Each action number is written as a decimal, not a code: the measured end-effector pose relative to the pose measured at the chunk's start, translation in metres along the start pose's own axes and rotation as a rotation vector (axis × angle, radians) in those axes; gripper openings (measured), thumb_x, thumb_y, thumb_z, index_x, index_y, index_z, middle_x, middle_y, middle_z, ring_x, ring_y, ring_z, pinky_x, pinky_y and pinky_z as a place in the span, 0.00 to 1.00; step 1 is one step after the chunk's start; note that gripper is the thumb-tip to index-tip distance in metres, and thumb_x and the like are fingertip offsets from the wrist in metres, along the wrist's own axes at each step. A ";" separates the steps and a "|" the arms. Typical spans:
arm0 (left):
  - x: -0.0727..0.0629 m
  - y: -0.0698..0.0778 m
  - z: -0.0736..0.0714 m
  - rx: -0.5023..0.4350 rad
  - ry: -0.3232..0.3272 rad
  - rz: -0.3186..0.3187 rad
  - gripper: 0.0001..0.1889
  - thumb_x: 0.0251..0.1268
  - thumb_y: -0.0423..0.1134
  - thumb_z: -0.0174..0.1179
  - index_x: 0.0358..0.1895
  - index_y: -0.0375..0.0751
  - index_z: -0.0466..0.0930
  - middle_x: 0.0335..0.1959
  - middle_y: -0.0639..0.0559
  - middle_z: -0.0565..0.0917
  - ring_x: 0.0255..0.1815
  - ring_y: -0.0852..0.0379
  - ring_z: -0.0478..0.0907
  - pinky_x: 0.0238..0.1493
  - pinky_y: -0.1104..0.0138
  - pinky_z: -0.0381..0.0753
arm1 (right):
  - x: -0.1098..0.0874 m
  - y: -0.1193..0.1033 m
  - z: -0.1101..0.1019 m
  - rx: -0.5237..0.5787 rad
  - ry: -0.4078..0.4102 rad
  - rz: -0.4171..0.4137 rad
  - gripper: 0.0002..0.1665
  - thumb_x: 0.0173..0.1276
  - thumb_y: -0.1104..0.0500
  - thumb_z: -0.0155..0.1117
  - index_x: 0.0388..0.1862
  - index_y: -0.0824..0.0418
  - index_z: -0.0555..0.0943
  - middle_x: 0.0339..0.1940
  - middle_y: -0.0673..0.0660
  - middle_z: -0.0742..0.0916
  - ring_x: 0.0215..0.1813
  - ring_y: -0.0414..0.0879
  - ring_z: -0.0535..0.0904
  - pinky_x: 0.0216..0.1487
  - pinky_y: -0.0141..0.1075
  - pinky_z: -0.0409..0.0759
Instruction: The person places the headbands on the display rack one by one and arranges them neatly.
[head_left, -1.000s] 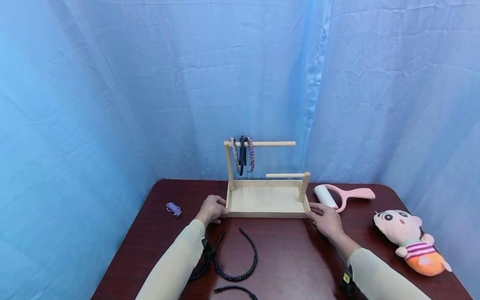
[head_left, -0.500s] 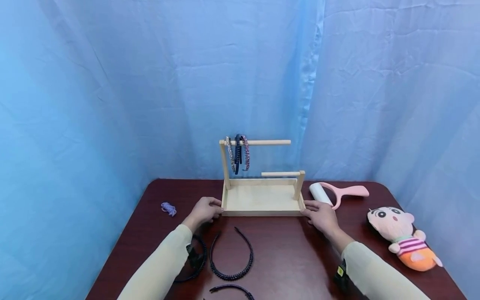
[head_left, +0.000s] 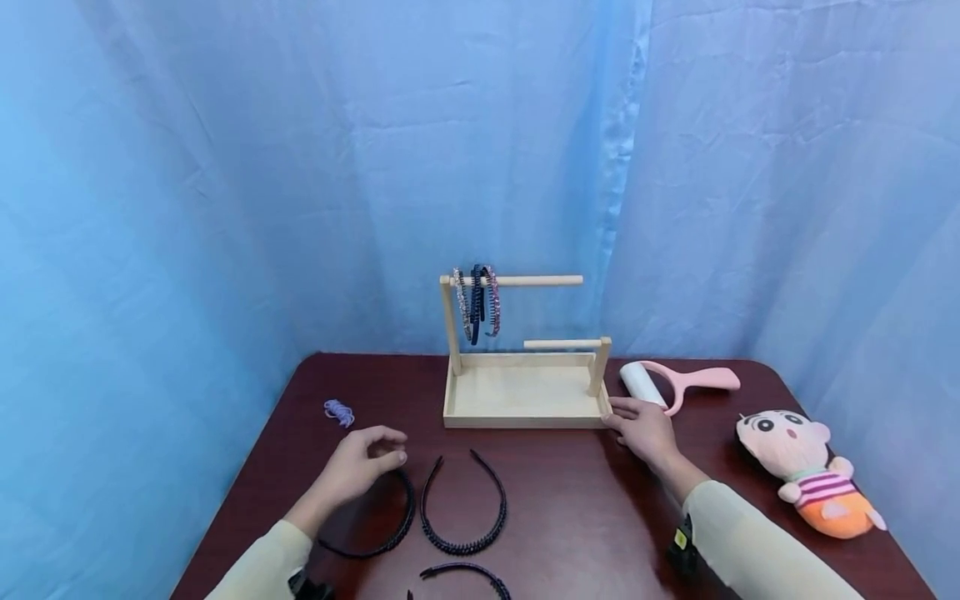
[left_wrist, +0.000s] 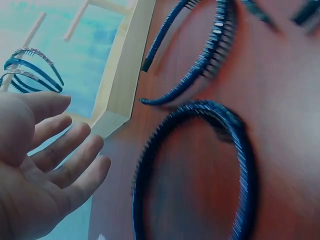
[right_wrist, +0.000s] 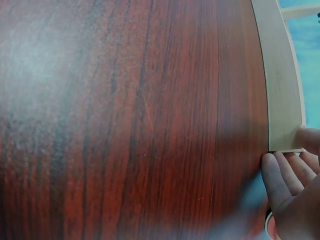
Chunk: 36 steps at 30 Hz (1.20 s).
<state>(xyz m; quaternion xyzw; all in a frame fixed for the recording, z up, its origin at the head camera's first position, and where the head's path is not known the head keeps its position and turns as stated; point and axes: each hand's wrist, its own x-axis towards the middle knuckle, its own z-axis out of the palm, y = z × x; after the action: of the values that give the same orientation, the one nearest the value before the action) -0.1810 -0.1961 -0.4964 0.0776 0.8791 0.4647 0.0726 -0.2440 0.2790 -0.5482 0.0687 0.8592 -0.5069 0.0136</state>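
Note:
A pale wooden headband stand (head_left: 525, 422), with a tray base and two rods, stands at the back of the table. My right hand (head_left: 642, 429) holds its front right corner; in the right wrist view the thumb and fingers meet the tray's corner (right_wrist: 285, 120). Several headbands (head_left: 476, 304), silvery, dark and pink, hang at the upper rod's left end. My left hand (head_left: 360, 462) hovers with nothing in it, fingers loosely bent, over a black headband (head_left: 405, 521). Beside that headband lies another black headband (head_left: 465, 547), and a third headband (head_left: 468, 567) is partly cut off at the bottom.
A lilac cord bundle (head_left: 339, 412) lies at the left of the table (head_left: 570, 500). Right of the stand is a pink lint roller (head_left: 686, 383) with a white roll. A plush doll (head_left: 813, 475) lies at the right edge. Blue curtains (head_left: 375, 167) hang behind.
My left hand has let go of the stand's left end and moved toward me and left, over the black headband. The right hand stays at the stand's right corner.

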 end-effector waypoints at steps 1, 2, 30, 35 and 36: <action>-0.006 -0.001 -0.003 -0.010 -0.016 0.004 0.14 0.70 0.39 0.67 0.55 0.43 0.85 0.48 0.46 0.88 0.44 0.56 0.85 0.40 0.66 0.83 | 0.000 0.000 0.000 -0.001 0.000 -0.002 0.27 0.71 0.58 0.69 0.67 0.67 0.80 0.59 0.68 0.86 0.45 0.44 0.89 0.37 0.37 0.89; -0.013 -0.003 -0.006 -0.020 -0.028 0.008 0.14 0.70 0.39 0.67 0.56 0.42 0.85 0.50 0.44 0.88 0.45 0.55 0.85 0.40 0.66 0.84 | 0.000 -0.001 -0.001 -0.003 -0.002 -0.005 0.27 0.72 0.58 0.69 0.67 0.68 0.79 0.59 0.68 0.86 0.45 0.44 0.89 0.37 0.38 0.89; -0.073 -0.044 0.026 -0.062 -0.148 -0.069 0.20 0.62 0.41 0.74 0.55 0.39 0.84 0.45 0.50 0.88 0.38 0.56 0.83 0.34 0.68 0.81 | 0.006 0.004 -0.004 -0.038 -0.004 -0.022 0.24 0.74 0.57 0.68 0.63 0.68 0.82 0.53 0.70 0.88 0.46 0.53 0.90 0.36 0.41 0.89; -0.075 -0.044 0.030 -0.053 -0.143 -0.064 0.20 0.60 0.41 0.75 0.55 0.39 0.85 0.44 0.50 0.87 0.34 0.59 0.81 0.32 0.68 0.80 | 0.007 0.002 -0.004 -0.038 -0.007 -0.019 0.24 0.74 0.58 0.68 0.63 0.68 0.82 0.54 0.70 0.88 0.47 0.53 0.90 0.37 0.42 0.89; -0.075 -0.044 0.031 -0.044 -0.137 -0.062 0.21 0.59 0.41 0.75 0.55 0.40 0.85 0.43 0.51 0.88 0.34 0.60 0.80 0.31 0.69 0.80 | 0.007 0.002 -0.004 -0.040 -0.007 -0.019 0.24 0.74 0.58 0.68 0.63 0.68 0.82 0.54 0.70 0.88 0.47 0.53 0.90 0.37 0.41 0.89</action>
<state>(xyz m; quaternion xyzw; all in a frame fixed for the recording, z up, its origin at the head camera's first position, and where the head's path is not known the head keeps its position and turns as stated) -0.1049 -0.2106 -0.5457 0.0804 0.8635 0.4751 0.1487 -0.2502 0.2843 -0.5483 0.0582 0.8696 -0.4901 0.0131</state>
